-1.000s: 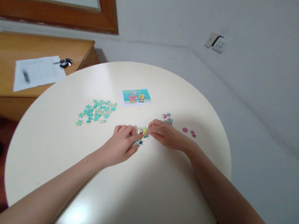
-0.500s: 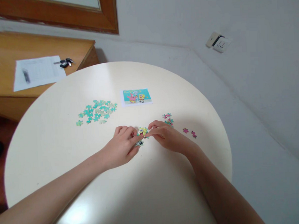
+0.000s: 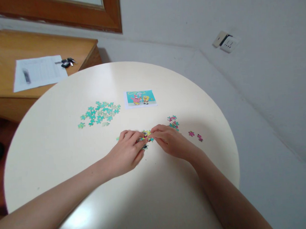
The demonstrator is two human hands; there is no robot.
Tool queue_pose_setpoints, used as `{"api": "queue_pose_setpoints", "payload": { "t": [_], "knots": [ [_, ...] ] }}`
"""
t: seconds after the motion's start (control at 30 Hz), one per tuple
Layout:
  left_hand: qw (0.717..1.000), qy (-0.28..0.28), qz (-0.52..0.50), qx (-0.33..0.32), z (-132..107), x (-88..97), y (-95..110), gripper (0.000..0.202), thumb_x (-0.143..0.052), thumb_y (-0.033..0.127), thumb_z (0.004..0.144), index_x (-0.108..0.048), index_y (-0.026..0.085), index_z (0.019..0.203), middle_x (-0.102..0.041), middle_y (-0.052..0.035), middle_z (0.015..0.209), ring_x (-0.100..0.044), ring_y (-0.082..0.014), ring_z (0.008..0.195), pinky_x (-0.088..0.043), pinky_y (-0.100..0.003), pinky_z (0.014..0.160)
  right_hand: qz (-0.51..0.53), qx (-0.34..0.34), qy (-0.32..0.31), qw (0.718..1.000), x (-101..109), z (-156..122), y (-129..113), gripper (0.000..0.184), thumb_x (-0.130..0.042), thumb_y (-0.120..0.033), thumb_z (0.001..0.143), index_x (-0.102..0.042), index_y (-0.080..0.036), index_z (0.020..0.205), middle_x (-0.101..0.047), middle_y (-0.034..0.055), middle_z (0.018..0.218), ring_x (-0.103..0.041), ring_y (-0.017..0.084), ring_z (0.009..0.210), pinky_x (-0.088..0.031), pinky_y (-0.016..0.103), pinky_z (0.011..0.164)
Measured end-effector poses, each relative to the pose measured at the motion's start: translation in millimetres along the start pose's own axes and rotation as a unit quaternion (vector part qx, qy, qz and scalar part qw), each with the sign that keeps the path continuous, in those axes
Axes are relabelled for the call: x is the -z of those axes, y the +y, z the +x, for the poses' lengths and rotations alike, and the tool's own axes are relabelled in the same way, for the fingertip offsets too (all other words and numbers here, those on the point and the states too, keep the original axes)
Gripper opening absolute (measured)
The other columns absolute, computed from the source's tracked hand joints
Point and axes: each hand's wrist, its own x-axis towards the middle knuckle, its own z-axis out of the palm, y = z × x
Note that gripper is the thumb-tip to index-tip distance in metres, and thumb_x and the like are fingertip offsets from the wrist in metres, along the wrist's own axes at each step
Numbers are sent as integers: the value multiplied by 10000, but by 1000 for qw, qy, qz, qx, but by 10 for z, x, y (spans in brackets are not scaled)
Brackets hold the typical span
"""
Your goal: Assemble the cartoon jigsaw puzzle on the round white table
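Note:
A small joined section of jigsaw puzzle point(image 3: 147, 133), with a yellow cartoon character on it, lies on the table between my two hands. My left hand point(image 3: 128, 152) comes in from the left, its curled fingers on the section and covering part of it. From the other side, my right hand point(image 3: 170, 140) presses its bent fingertips together at the section's right edge. The fingers hide which single piece each hand grips. Just beyond my right hand sits a little group of pink and teal jigsaw pieces point(image 3: 174, 124).
Teal and pale green jigsaw pieces point(image 3: 99, 113) lie spread at the left. A reference picture card point(image 3: 141, 98) rests farther back. Two pink pieces point(image 3: 191, 134) are at the right. Behind the round white table point(image 3: 55, 149), a wooden cabinet point(image 3: 81, 46) bears papers point(image 3: 39, 72) and keys point(image 3: 68, 62).
The fingers of both hands have shifted slightly over the puzzle section and cover more of the yellow character. The loose pieces and the picture card have stayed in place.

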Motion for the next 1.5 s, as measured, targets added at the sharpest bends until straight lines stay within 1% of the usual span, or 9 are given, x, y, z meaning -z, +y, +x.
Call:
{"api": "queue_pose_setpoints", "payload": {
  "t": [0.37,0.53,0.63,0.73,0.83,0.9,1.03,1.27,1.5],
  "knots": [
    [1000,2,31,0,-3,-20,47,345,-413,173,855,-577,159,1158,-597,-111,1021,-487,-244,1006,-326,-468,920,-81,-58,-28,995,-73,-6,-79,368,-421,-37,827,-673,-240,1001,-593,77,1071,-561,180,929,-424,320,814],
    [1000,-1,19,-6,-7,-26,42,346,-408,170,860,-565,139,1166,-581,-132,1069,-499,-247,1006,-396,-457,887,-99,-66,-32,992,-59,-15,-114,352,-416,-40,827,-670,-222,989,-592,83,1085,-561,182,932,-426,310,796],
    [1000,8,-1,-14,-8,-41,35,337,-414,158,857,-560,125,1158,-573,-137,1069,-502,-247,1013,-445,-430,865,-82,-56,-18,995,-70,-3,-102,332,-409,-34,821,-674,-195,941,-602,87,1051,-563,178,916,-432,309,801],
    [1000,16,-19,-18,-9,-53,28,314,-417,147,856,-565,116,1131,-566,-142,1074,-513,-243,1015,-474,-412,858,-38,-33,21,998,-116,27,-38,303,-412,-35,819,-666,-172,912,-619,83,972,-561,166,896,-436,301,826],
    [999,18,-25,-20,-9,-59,19,286,-428,151,858,-579,114,1097,-562,-149,1089,-528,-239,1008,-484,-410,864,21,-18,59,998,-163,48,59,260,-445,-58,816,-648,-156,945,-617,85,928,-561,165,889,-447,302,833],
    [999,18,-26,-23,-9,-59,15,280,-430,151,859,-582,114,1091,-563,-149,1089,-532,-237,1007,-485,-412,870,47,-18,69,996,-177,45,113,254,-483,-80,805,-629,-152,999,-606,92,956,-558,173,909,-453,318,842],
    [999,18,-30,-29,-4,-50,22,285,-419,148,863,-580,126,1097,-570,-142,1076,-539,-233,1008,-489,-413,869,66,-12,61,996,-154,14,145,304,-506,-94,793,-603,-176,1069,-572,96,1022,-540,187,978,-441,359,890],
    [999,10,-17,-32,1,-28,34,291,-419,137,853,-578,117,1096,-573,-145,1077,-534,-240,1016,-481,-414,867,86,2,29,996,-77,1,119,297,-550,-113,777,-606,-171,1063,-552,100,1039,-527,191,1008,-434,362,914],
    [1000,-5,5,-28,1,-29,59,302,-398,166,866,-580,128,1103,-582,-130,1001,-540,-235,957,-480,-419,823,92,-9,57,994,-147,14,166,313,-518,-84,774,-621,-188,1051,-566,85,1005,-545,184,979,-440,368,903]
  ]
}}
